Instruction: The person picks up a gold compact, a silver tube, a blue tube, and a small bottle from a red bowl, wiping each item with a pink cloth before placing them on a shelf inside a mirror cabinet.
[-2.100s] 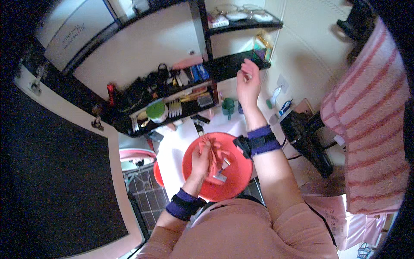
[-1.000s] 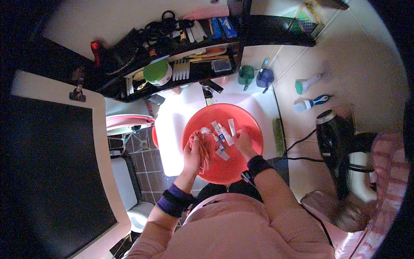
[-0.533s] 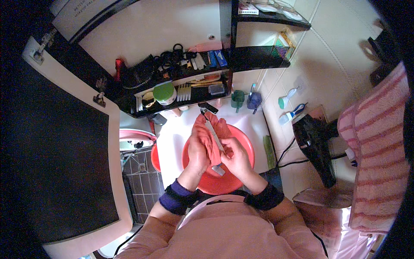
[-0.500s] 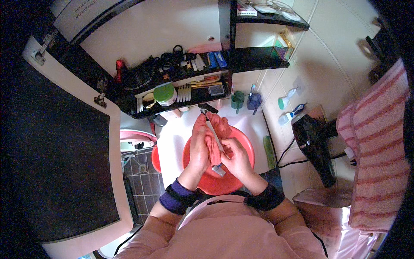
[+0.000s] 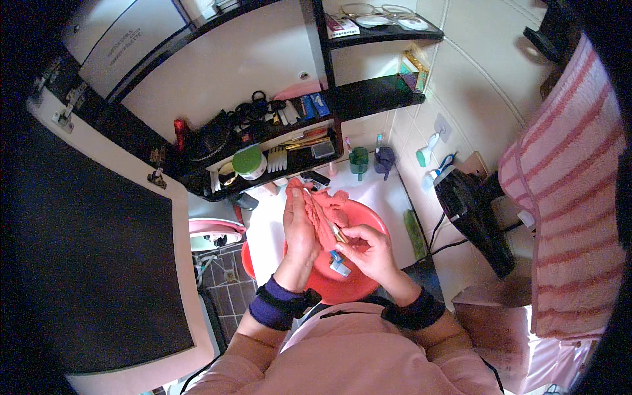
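My left hand (image 5: 300, 232) holds a crumpled salmon-pink cloth (image 5: 322, 209) upright above a red plastic basin (image 5: 355, 276). My right hand (image 5: 366, 249) grips a small slim item (image 5: 338, 232) pressed against that cloth; I cannot make out what it is. Both hands meet over the basin's middle. A small white and blue tube (image 5: 339, 263) lies in the basin just below my right hand's fingers. The basin rests on a white sink top (image 5: 268, 224).
A black shelf unit (image 5: 276, 155) behind the sink carries combs, a green-lidded jar (image 5: 249, 162) and brushes. Two toothbrush cups, one green (image 5: 359, 162) and one purple, stand by the tiled wall. A black hair dryer (image 5: 474, 217) and a striped pink towel (image 5: 566, 191) hang at right.
Two seconds ago my right hand reached up at the shelf. It came down into the basin among small tubes, then rose with an item to the cloth held by my left hand.
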Available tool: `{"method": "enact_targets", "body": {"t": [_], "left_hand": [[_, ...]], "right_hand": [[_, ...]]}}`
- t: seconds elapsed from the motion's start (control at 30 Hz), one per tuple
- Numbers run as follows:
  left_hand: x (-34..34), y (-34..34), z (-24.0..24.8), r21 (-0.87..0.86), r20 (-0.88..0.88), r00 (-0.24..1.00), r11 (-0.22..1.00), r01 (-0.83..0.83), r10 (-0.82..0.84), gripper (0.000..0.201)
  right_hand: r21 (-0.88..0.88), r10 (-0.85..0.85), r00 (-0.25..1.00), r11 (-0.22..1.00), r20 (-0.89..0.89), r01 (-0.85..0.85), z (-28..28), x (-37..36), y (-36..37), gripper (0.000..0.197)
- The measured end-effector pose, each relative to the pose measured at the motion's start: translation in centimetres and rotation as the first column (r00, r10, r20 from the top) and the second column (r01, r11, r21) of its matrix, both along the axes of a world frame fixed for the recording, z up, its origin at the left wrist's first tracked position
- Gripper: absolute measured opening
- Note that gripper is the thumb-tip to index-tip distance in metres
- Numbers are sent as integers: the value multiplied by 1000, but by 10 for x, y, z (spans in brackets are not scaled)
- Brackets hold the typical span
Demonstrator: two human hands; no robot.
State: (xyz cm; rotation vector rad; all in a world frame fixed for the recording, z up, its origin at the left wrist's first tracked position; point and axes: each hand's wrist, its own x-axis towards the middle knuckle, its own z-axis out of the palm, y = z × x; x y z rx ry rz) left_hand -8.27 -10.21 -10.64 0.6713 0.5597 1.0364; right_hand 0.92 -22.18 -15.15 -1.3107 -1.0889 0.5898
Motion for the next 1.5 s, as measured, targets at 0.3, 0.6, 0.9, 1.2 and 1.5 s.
{"method": "enact_targets", "body": {"t": [0.3,0.6,0.9,1.2,1.5], "left_hand": [[1,-22,-8,235,-218,976,968,83,-31,31],[0,-2,4,39,-7,970,970,242,-242,64],[-3,-37,-8,108,-143,951,950,292,-276,29],[-4,-25,-6,105,-165,914,915,390,-371,38],[11,-20,-15,124,-406,900,966,228,-161,18]], "right_hand": [[-1,-1,957,1000,-291,1,-5,4,8,20],[71,168,770,985,-615,-159,7,4,9,18],[-41,-53,894,998,-445,39,-6,9,16,17],[-33,23,817,998,-576,-51,-7,10,13,19],[70,-100,732,978,-674,198,-12,9,34,20]]}}
